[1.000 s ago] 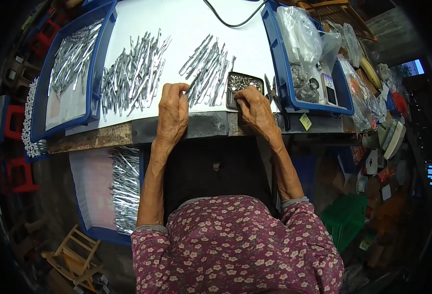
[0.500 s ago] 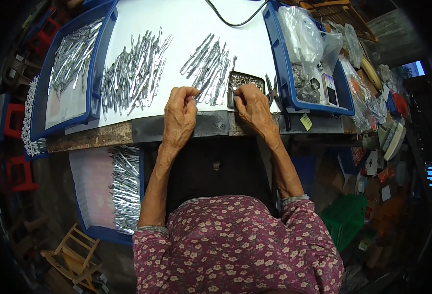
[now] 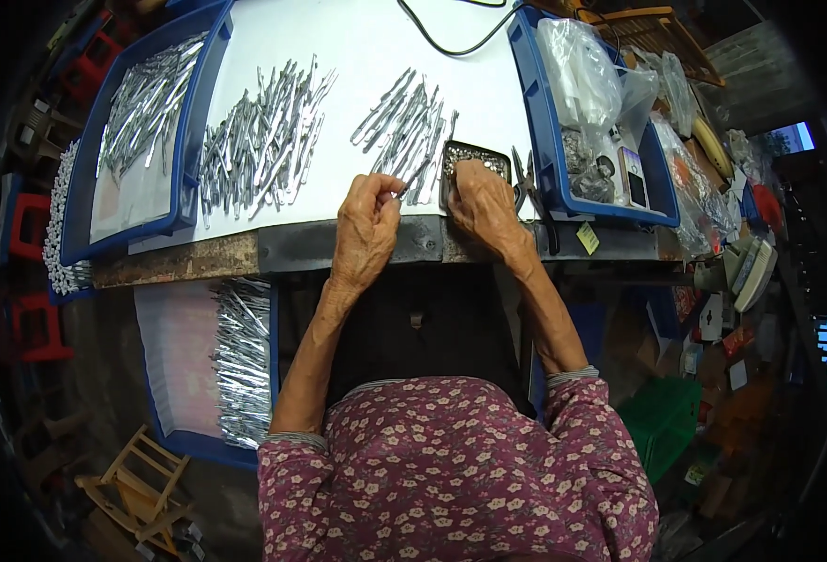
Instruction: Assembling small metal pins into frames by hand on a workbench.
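Note:
My left hand [image 3: 368,229] is pinched at the table's front edge, a thin metal piece showing at its fingertips. Just beyond it lies a small pile of slim silver metal strips [image 3: 404,117]. My right hand [image 3: 488,208] reaches over a small black tray [image 3: 477,146] of tiny shiny metal parts. Its fingers are bent together at the tray, and whatever they grip is hidden beneath the hand. Pliers [image 3: 524,183] with dark handles rest right of the tray. A larger heap of similar strips [image 3: 263,140] spreads to the left on the white table surface.
A blue bin [image 3: 188,169] of strips stands at left; another [image 3: 610,208] at right holds plastic bags and a phone-like device. Below the table, a further blue bin [image 3: 202,448] contains strips. A black cable [image 3: 441,45] curves across the back. Red stools [image 3: 34,328] are at far left.
My left hand has shifted right and slightly nearer to me, and its thin metal piece shows more clearly. My right hand stays at the tray, its fingers turned further down. The view has shifted slightly.

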The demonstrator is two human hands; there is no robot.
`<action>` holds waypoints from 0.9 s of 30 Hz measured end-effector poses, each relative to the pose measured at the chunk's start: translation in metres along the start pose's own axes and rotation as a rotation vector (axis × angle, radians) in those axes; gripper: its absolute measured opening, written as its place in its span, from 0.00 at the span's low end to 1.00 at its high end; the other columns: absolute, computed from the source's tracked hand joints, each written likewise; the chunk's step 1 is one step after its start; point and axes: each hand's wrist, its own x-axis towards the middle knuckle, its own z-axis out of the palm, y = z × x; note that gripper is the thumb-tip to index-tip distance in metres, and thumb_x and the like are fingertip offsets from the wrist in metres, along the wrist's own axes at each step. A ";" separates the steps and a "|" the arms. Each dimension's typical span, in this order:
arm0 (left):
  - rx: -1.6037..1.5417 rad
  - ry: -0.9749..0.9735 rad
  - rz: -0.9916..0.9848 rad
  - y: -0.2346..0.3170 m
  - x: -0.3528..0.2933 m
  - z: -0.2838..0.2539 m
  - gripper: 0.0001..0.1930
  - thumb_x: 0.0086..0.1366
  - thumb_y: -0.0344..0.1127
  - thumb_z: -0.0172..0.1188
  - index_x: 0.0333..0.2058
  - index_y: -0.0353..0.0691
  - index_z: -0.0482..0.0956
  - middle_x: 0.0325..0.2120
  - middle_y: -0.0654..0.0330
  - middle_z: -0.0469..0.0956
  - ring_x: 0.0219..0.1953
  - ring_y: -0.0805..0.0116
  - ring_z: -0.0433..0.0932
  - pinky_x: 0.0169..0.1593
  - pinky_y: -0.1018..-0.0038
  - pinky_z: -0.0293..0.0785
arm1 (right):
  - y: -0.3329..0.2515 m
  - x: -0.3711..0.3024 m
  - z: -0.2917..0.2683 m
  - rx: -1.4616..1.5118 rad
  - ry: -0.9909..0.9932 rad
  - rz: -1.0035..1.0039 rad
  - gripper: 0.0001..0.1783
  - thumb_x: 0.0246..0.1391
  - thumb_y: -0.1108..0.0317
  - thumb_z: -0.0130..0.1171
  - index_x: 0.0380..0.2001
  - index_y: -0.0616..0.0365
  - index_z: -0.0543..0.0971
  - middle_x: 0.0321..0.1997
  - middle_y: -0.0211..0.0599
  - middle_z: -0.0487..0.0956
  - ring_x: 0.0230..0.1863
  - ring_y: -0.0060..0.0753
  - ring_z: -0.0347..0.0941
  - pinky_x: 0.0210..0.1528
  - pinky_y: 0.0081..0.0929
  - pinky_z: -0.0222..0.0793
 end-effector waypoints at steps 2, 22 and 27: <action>-0.026 -0.003 -0.016 0.000 0.000 0.001 0.08 0.55 0.25 0.48 0.34 0.32 0.71 0.22 0.67 0.65 0.22 0.82 0.62 0.27 0.86 0.60 | -0.001 0.000 -0.003 0.028 0.043 -0.003 0.08 0.41 0.75 0.52 0.25 0.62 0.64 0.20 0.44 0.65 0.21 0.44 0.64 0.25 0.36 0.60; -0.888 -0.168 -0.419 0.004 0.011 0.024 0.07 0.58 0.24 0.49 0.35 0.29 0.67 0.24 0.60 0.69 0.21 0.80 0.65 0.20 0.88 0.60 | 0.001 -0.002 -0.022 1.338 0.016 0.649 0.07 0.50 0.70 0.53 0.31 0.63 0.73 0.24 0.26 0.70 0.21 0.13 0.60 0.24 0.11 0.57; -0.889 -0.162 -0.427 0.001 0.013 0.027 0.07 0.58 0.24 0.49 0.35 0.28 0.67 0.24 0.59 0.70 0.21 0.80 0.65 0.19 0.88 0.60 | -0.006 -0.002 -0.026 1.419 0.005 0.676 0.07 0.49 0.70 0.56 0.30 0.63 0.74 0.26 0.29 0.73 0.23 0.15 0.65 0.28 0.12 0.63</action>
